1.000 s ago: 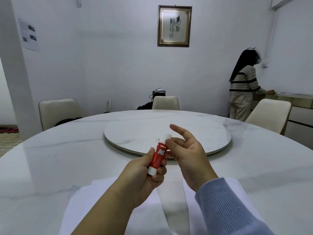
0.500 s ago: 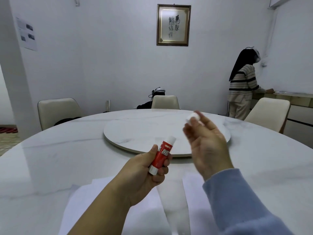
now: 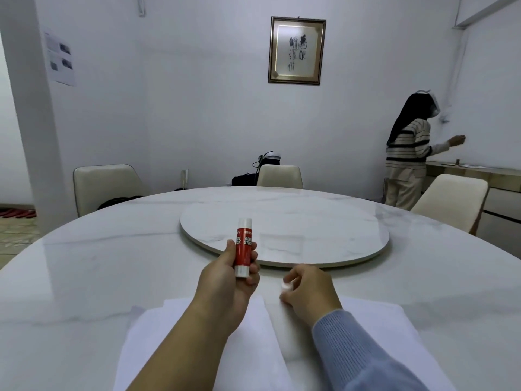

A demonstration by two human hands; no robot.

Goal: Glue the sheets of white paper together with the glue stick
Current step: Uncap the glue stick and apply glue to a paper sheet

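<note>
Paper is the first worry. Two white sheets point(image 3: 253, 348) lie on the near edge of the table point(image 3: 98, 263), one left and one right, with a bare strip between them, and both forearms hang over them. A sleeve or wrist could drag a sheet out of line, I think, before any glue is on it.

Glue stick point(image 3: 243, 247) comes next: one only, red with white ends, upright in the left hand point(image 3: 228, 280), whose thumb and fingers grip its lower half. It is uncapped, so the tip may dry or smear on the table if it waits long.

Cap point(image 3: 286, 286) is smallest and easiest to lose. There is one, white, pinched in the curled fingers of the right hand point(image 3: 308, 292), low over the table just beyond the sheets. If it is put down carelessly, it could roll off on the smooth marble (whether it touches the table already, I cannot tell).

Counted otherwise: one turntable point(image 3: 284, 235), three chairs, one person standing far right.
</note>
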